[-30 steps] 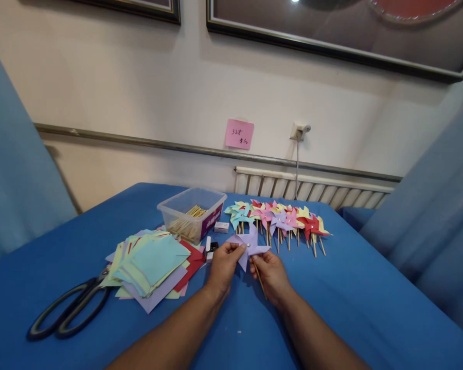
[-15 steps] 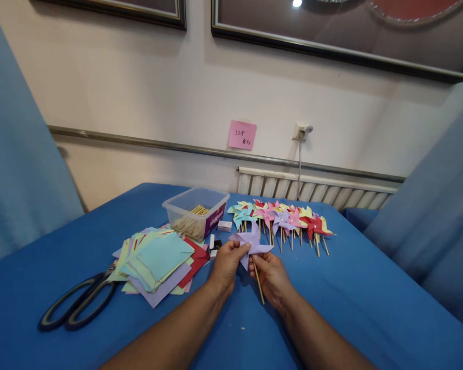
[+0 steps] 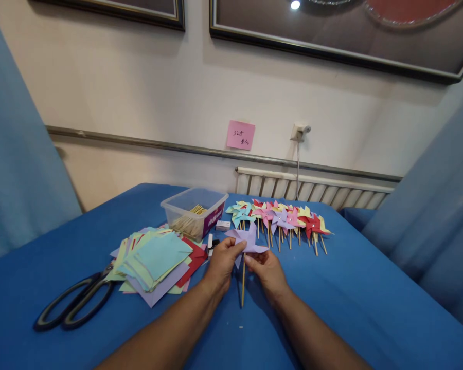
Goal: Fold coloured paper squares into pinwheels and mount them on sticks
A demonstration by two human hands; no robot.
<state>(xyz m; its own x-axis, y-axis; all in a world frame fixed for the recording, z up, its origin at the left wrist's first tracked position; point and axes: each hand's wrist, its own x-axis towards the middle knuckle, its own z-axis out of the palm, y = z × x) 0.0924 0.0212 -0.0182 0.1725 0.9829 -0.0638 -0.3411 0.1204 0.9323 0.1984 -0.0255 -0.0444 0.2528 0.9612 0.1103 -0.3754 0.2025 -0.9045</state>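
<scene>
A purple paper pinwheel (image 3: pixel 250 237) on a thin wooden stick (image 3: pixel 243 288) is held between my two hands above the table. My left hand (image 3: pixel 223 262) is closed on it, the thumb pressing near the centre of the blades. With my right hand (image 3: pixel 269 270) I grip it from the other side, thumb beside the top of the stick and fingers behind the lower right blade. The stick's free end points down toward me. My fingertips behind the paper are hidden.
Colored paper squares (image 3: pixel 158 262) lie piled at the left, large scissors (image 3: pixel 81 303) beside them. A clear plastic box (image 3: pixel 181 203) of sticks stands behind, near a small box (image 3: pixel 223 225). Several finished pinwheels (image 3: pixel 281 218) lie at the back right. A radiator (image 3: pixel 312 187) lines the wall.
The pinwheel's stick has swung from slanting down right to nearly straight down. My hands and the pinwheel have shifted slightly left, and the blades look tipped flatter.
</scene>
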